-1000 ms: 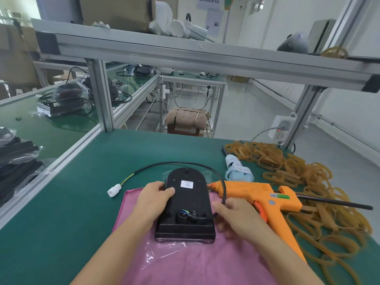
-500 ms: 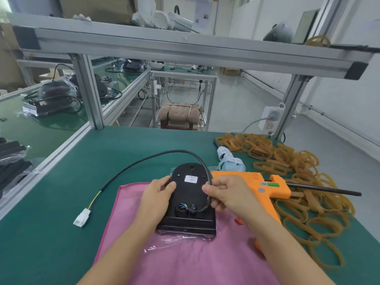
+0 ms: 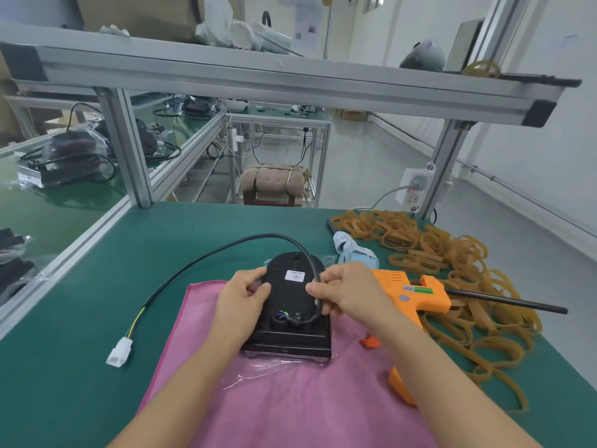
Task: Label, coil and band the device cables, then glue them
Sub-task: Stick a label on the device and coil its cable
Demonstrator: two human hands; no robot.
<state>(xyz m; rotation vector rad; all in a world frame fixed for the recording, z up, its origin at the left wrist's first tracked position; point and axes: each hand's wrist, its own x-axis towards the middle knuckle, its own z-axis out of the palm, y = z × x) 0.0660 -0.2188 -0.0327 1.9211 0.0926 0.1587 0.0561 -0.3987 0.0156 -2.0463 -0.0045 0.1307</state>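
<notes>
A black device (image 3: 290,305) with a white label lies on a pink cloth (image 3: 290,399) on the green bench. Its black cable (image 3: 206,257) arcs from the device's base up over the top and out to the left, ending in a white connector (image 3: 119,352). My left hand (image 3: 242,299) grips the device's left edge. My right hand (image 3: 349,292) pinches the cable beside the device's right edge. An orange glue gun (image 3: 416,299) lies just right of my right hand, with a black glue stick (image 3: 504,302) in its back.
A heap of tan rubber bands (image 3: 445,263) covers the right side of the bench. A strip of labels (image 3: 352,250) lies behind the glue gun. An aluminium frame post (image 3: 129,147) and rail border the left; a power strip (image 3: 416,185) hangs on the right post.
My right hand slid up along the cable from the device's base to its right edge. The cable swung out to the left and the white connector moved nearer to me.
</notes>
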